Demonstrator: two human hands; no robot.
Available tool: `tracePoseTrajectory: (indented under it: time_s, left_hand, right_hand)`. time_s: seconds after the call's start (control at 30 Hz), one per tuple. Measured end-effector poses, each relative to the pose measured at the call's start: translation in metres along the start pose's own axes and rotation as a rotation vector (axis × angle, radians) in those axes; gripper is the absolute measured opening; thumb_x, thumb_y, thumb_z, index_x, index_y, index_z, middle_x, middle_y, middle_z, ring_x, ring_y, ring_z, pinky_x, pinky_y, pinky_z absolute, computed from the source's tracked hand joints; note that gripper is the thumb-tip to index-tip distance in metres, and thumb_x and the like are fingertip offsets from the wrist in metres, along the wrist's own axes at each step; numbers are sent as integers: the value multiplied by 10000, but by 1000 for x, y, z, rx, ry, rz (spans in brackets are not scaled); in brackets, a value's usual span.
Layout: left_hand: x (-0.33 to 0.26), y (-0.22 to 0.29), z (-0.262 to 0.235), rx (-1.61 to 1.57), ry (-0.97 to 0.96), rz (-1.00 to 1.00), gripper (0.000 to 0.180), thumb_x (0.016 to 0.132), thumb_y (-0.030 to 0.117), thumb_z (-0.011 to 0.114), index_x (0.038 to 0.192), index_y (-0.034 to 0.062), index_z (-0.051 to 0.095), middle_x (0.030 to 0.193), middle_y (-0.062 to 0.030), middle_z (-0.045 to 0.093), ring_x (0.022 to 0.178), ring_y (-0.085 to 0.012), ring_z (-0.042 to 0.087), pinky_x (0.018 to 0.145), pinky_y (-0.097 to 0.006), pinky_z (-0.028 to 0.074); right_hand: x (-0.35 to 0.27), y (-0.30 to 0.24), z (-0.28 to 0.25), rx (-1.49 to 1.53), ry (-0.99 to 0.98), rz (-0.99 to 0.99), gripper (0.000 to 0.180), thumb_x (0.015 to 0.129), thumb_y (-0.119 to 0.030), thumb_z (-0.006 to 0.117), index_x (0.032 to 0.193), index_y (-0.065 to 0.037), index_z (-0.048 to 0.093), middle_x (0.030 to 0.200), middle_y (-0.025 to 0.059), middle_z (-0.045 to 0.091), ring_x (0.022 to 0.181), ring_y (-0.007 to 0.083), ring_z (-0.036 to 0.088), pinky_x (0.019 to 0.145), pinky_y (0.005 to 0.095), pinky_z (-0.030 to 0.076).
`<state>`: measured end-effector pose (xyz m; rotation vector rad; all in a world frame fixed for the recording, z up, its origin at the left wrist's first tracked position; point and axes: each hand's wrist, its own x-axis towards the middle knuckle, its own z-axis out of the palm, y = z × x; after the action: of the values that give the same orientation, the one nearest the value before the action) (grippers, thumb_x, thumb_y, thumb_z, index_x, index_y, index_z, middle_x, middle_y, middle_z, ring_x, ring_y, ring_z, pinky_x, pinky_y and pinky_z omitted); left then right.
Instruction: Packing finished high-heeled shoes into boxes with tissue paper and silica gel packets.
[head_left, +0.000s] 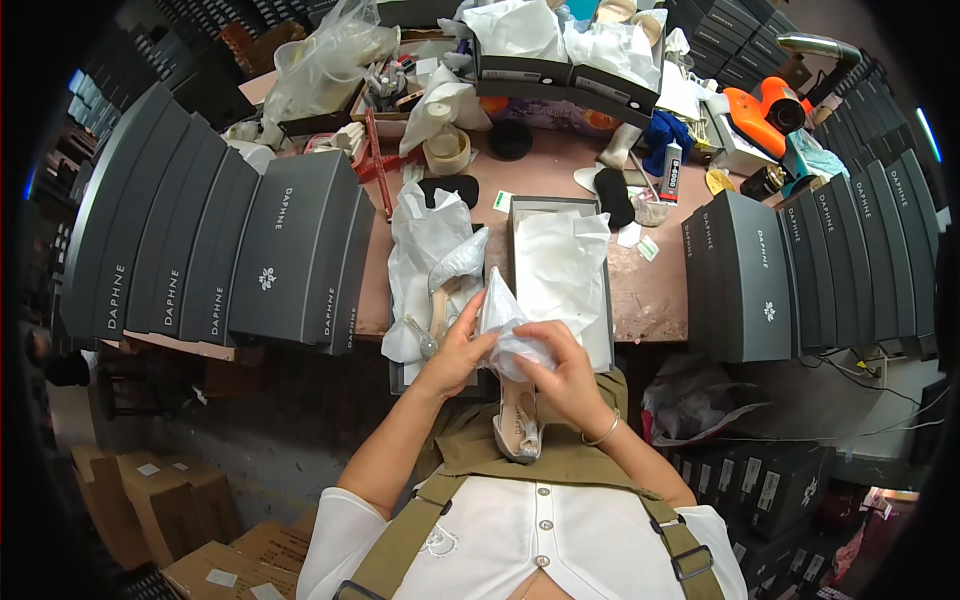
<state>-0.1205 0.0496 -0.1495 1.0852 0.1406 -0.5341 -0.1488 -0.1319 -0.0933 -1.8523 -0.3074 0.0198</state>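
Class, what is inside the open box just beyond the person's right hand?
White paper lies in the open box. Anything beneath it is hidden; the right hand covers part of the near end.

— Shoe colours?
— Pointed leather-look shoe [526,451]: silvery, insole [515,408] beige. Crumpled tissue paper [513,351]: plain white.
— Surroundings?
— Rectangular cardboard shoe boxes [310,215]: charcoal grey, white flower motif [267,279] on some. Flat tabletop [652,300]: dull pink.
— Brighter notes?
— Plastic hand tool [752,118], vivid orange; bunched cloth [667,138], deep blue. Strapped apron [545,466] olive, buttoned shirt [595,520] white.
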Motion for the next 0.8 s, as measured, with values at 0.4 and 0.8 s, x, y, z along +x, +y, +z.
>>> tracePoseTrajectory:
  time_s: [0.4,0.8]
  left_hand:
    - [-12,11,4,64,0,87,755,865,8,520,1514,48,136,1461,-111,334,1284,-175,402,1054,-299,344]
    - [-19,-7,9,501,81,268,762,866,44,524,1498,-16,101,1476,-149,295,1333,-218,351,1099,-333,297]
  right_hand:
    - [7,18,8,-669,84,-185,506,737,-108,723,1198,-70,520,1088,142,562,929,284,575,789,372,493]
    - [14,37,16,-310,-26,-131,542,749,-53,595,1265,-51,429,1046,201,541,846,407,592,707,447,512]
